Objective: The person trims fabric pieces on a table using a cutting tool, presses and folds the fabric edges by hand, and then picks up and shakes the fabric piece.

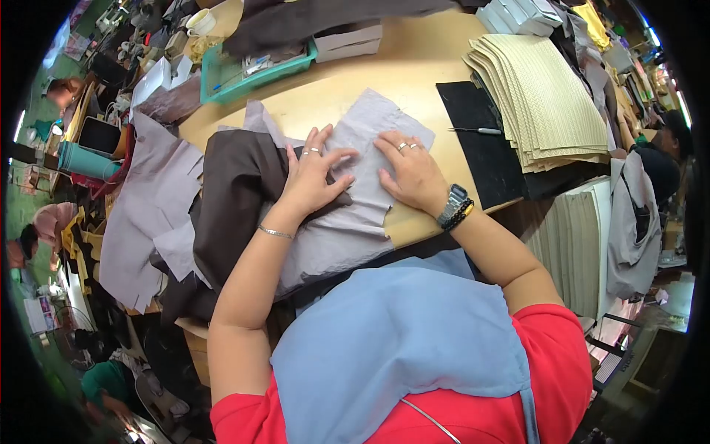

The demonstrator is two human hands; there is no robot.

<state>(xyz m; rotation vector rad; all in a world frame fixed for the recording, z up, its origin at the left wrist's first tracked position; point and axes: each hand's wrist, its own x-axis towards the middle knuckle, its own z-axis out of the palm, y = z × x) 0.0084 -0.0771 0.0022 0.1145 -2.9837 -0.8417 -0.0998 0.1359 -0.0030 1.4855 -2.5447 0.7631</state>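
Two grips, my left grip [313, 176] and right grip [414, 169], lie spread over wrinkled pale-mauve fabric [366, 203] overlapping the tan surface's [421, 66] near edge; it looks light, limp, best held by its margins.

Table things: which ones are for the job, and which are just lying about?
For the job, it seems:
grey cloth, under the left hand and right hand
dark brown cloth

Probably just lying about:
green tray
stacked cream sheets
slim tool on the black sheet
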